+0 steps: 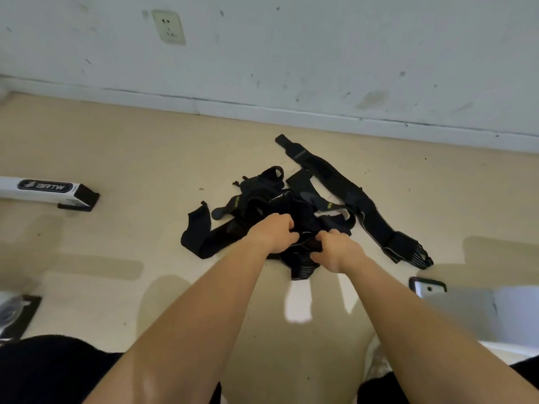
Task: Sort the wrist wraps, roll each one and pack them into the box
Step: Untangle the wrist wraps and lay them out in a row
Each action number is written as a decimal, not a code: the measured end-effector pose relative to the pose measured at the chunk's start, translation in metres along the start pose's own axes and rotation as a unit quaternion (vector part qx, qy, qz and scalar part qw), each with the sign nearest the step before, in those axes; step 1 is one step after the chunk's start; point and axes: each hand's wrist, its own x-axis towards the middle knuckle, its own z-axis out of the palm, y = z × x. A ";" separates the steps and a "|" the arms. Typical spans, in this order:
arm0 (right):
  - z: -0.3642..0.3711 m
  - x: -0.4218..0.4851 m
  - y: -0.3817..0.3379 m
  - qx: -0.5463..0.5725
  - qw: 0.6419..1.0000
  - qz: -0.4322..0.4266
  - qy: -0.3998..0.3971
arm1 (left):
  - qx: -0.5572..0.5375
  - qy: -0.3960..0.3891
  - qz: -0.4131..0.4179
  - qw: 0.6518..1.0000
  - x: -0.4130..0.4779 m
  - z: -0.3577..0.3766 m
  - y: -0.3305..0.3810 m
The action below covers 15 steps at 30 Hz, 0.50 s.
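Note:
A tangled heap of black wrist wraps (262, 199) lies on the beige floor in the middle of the view. One long wrap (347, 188) is stretched out flat to the right of the heap, running from the wall side toward me. My left hand (275, 233) grips black fabric at the near side of the heap. Close beside it, my right hand (335, 250) pinches another part of the same bundle, a wrap end (300, 268) hanging below both hands. A white box with black ends and a dark label (46, 191) lies at the left edge.
The wall with a socket (169, 26) runs across the back, its skirting close behind the wraps. A white-and-black object (427, 287) lies at the right, a dark-edged object (17, 313) at the lower left. My legs in black fill the bottom corners.

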 end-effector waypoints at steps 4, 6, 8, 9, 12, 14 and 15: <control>0.005 0.035 0.034 0.035 0.998 0.037 0.029 | -0.037 0.006 0.003 0.999 0.022 0.041 -0.002; 0.005 0.056 0.047 0.051 0.995 0.055 0.062 | -0.051 -0.008 -0.006 0.999 0.038 0.056 -0.010; 0.006 0.077 0.057 0.064 0.990 0.072 0.103 | -0.083 -0.009 -0.012 0.996 0.056 0.066 -0.015; 0.007 0.087 0.063 0.064 0.987 0.081 0.124 | -0.105 -0.002 -0.016 0.994 0.065 0.070 -0.016; 0.012 0.118 0.077 0.055 0.979 0.108 0.164 | -0.182 0.031 -0.021 0.983 0.089 0.081 -0.015; 0.016 0.137 0.085 0.067 0.977 0.123 0.162 | -0.245 0.048 -0.027 0.968 0.101 0.088 -0.013; 0.019 0.145 0.089 0.076 0.977 0.127 0.156 | -0.277 0.054 -0.029 0.959 0.107 0.093 -0.012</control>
